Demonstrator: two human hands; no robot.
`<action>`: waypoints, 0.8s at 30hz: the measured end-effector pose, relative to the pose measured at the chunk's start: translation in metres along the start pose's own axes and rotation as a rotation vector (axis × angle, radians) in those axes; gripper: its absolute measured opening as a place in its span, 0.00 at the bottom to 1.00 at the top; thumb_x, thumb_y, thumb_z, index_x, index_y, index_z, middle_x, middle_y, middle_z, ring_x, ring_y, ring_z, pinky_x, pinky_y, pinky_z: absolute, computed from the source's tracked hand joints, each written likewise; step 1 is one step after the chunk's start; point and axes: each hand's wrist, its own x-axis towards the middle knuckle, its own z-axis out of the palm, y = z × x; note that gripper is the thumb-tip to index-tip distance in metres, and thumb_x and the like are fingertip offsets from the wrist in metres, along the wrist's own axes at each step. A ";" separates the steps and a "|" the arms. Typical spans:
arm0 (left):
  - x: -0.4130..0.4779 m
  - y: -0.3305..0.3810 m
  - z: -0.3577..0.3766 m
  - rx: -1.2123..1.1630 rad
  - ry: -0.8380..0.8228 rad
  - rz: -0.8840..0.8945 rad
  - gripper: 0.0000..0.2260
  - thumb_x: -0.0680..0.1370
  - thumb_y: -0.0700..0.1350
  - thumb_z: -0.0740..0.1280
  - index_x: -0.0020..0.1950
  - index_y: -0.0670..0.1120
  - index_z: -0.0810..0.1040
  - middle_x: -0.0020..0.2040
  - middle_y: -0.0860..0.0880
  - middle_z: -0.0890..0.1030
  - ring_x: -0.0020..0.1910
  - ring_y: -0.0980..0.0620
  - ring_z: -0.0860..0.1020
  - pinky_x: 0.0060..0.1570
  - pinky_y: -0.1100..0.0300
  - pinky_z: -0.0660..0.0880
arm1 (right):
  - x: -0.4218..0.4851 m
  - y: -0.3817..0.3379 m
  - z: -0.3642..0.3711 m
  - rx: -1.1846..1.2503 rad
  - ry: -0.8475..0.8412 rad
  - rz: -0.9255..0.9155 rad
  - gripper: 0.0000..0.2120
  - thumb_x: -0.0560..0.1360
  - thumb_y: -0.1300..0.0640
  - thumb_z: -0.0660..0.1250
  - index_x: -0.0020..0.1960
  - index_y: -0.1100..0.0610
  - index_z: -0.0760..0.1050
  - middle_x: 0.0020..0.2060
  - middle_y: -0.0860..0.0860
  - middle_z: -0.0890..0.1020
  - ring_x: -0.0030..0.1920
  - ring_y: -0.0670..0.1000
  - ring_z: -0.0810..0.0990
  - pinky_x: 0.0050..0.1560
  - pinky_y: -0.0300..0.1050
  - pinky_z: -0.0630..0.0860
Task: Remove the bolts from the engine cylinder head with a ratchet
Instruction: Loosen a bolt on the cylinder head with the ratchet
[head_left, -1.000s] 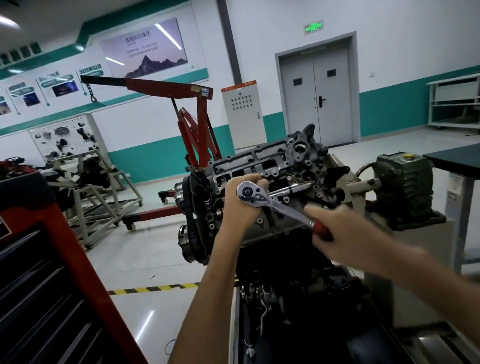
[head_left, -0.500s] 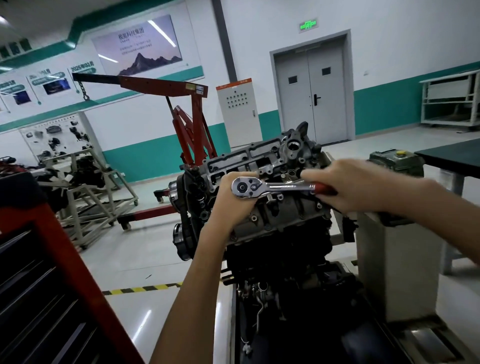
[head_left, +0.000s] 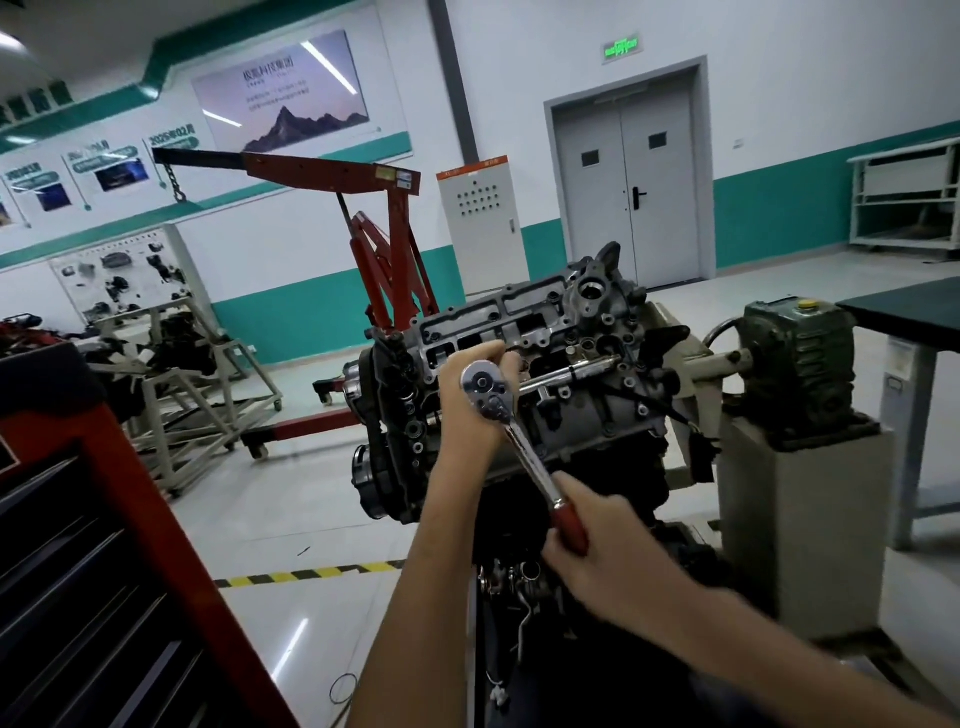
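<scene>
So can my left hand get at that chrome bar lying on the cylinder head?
Probably yes: the chrome bar lies right beside your left hand with nothing between them, but that hand holds the ratchet by its head and would have to let go first.

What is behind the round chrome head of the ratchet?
Behind the head of the chrome ratchet, the left hand is curled, fingers toward the grey metal cylinder head. Any socket or bolt there is covered by hand and tool.
</scene>
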 end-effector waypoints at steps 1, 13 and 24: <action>0.000 0.000 -0.005 -0.011 -0.014 -0.003 0.19 0.76 0.32 0.66 0.28 0.48 0.71 0.22 0.57 0.69 0.23 0.61 0.67 0.27 0.68 0.64 | 0.007 0.002 -0.022 -0.086 -0.066 -0.034 0.11 0.70 0.64 0.65 0.42 0.50 0.67 0.26 0.48 0.71 0.22 0.45 0.70 0.25 0.36 0.67; 0.003 0.010 -0.002 0.031 -0.030 0.004 0.22 0.76 0.30 0.64 0.24 0.45 0.63 0.22 0.54 0.63 0.24 0.59 0.60 0.29 0.61 0.59 | 0.033 0.000 -0.083 -0.397 -0.187 -0.037 0.11 0.70 0.62 0.64 0.38 0.48 0.67 0.28 0.46 0.75 0.25 0.41 0.74 0.26 0.34 0.71; 0.007 0.012 -0.015 0.033 -0.127 -0.048 0.11 0.76 0.32 0.67 0.34 0.42 0.75 0.26 0.57 0.71 0.23 0.62 0.69 0.29 0.74 0.65 | 0.029 -0.009 -0.071 -0.228 -0.224 -0.059 0.13 0.69 0.65 0.65 0.39 0.46 0.70 0.27 0.47 0.74 0.24 0.42 0.72 0.26 0.33 0.68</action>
